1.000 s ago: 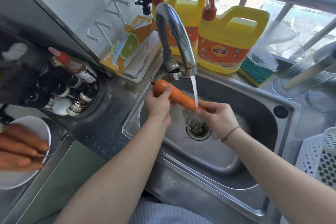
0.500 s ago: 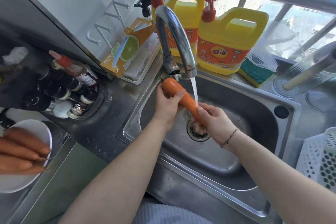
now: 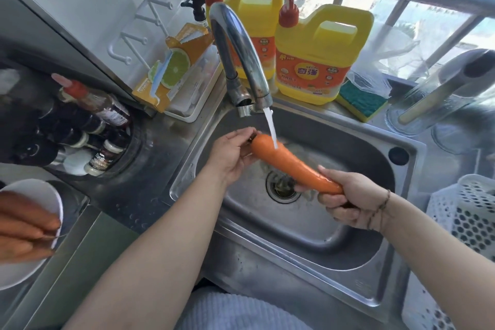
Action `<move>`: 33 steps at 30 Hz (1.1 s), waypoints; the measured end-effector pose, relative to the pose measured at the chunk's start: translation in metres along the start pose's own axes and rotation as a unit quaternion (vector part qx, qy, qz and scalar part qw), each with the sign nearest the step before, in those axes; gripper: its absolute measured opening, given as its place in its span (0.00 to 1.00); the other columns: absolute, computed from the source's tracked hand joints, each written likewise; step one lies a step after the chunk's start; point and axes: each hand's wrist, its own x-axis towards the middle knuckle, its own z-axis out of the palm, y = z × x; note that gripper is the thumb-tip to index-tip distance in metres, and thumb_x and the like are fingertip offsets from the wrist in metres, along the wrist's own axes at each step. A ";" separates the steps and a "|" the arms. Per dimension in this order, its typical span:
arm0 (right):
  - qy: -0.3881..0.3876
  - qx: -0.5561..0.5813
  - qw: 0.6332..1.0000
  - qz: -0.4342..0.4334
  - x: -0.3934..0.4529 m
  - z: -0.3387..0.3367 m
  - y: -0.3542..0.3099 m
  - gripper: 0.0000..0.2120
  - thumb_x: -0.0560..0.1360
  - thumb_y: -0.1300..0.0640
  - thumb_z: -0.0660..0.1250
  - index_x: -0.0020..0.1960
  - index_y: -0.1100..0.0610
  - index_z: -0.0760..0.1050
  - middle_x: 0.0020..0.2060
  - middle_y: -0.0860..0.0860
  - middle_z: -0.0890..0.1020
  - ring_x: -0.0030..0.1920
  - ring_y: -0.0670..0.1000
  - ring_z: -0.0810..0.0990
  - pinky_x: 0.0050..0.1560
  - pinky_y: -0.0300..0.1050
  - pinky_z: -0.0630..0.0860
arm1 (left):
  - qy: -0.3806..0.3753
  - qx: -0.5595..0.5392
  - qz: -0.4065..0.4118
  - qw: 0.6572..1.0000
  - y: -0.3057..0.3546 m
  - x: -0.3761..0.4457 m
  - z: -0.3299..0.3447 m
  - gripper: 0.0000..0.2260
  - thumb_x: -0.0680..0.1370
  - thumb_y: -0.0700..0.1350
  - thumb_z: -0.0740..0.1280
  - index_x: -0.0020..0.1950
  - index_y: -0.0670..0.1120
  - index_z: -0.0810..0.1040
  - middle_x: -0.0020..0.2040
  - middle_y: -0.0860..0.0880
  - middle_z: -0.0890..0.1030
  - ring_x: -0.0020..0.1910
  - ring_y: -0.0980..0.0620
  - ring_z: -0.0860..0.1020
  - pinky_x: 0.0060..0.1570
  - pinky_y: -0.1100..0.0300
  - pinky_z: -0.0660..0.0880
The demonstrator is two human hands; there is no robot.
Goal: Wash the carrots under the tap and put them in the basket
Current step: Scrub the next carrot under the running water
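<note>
An orange carrot [image 3: 288, 162] lies slanted over the steel sink [image 3: 316, 249], its thick end up and to the left under the running water from the tap [image 3: 238, 45]. My left hand [image 3: 231, 154] grips the thick end with thumb and fingers. My right hand [image 3: 351, 199] is closed around the thin end, lower right. Several more carrots [image 3: 24, 230] lie on a white plate [image 3: 16, 273] at the far left. The white perforated basket [image 3: 471, 217] stands at the right edge.
Two yellow detergent jugs [image 3: 318, 53] and a green sponge [image 3: 361, 100] stand behind the sink. A white tray with an orange packet [image 3: 176, 67] sits left of the tap. Sauce bottles [image 3: 91, 128] fill a recess on the left. A glass jar [image 3: 439, 99] lies at back right.
The carrot has slid down and right, so the stream now hits its thick end instead of the middle. My right hand moved out along it to the thin tip.
</note>
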 end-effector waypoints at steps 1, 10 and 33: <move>0.029 -0.016 0.999 -0.010 0.002 0.001 0.004 0.28 0.80 0.42 0.57 0.56 0.67 0.79 0.24 0.52 0.64 0.17 0.47 0.60 0.16 0.33 0.56 | 0.010 0.021 0.000 1.000 0.001 -0.002 -0.001 0.05 0.81 0.40 0.66 0.46 0.42 0.80 0.41 0.45 0.84 0.37 0.51 0.82 0.34 0.56 0.81; 0.171 -0.344 0.887 -0.256 0.006 0.004 0.033 0.10 0.74 0.49 0.73 0.43 0.56 0.82 0.28 0.50 0.79 0.28 0.47 0.73 0.30 0.35 0.69 | 0.057 0.133 -0.028 0.989 -0.008 -0.028 -0.032 0.03 0.78 0.40 0.70 0.50 0.43 0.78 0.39 0.46 0.83 0.36 0.53 0.83 0.39 0.60 0.82; 0.246 -0.630 0.671 -0.305 0.004 0.076 0.044 0.11 0.68 0.56 0.78 0.49 0.51 0.82 0.37 0.48 0.78 0.38 0.56 0.78 0.40 0.50 0.71 | 0.172 0.224 0.133 0.950 0.007 -0.101 -0.074 0.11 0.71 0.42 0.76 0.34 0.50 0.77 0.33 0.50 0.81 0.36 0.46 0.82 0.45 0.54 0.82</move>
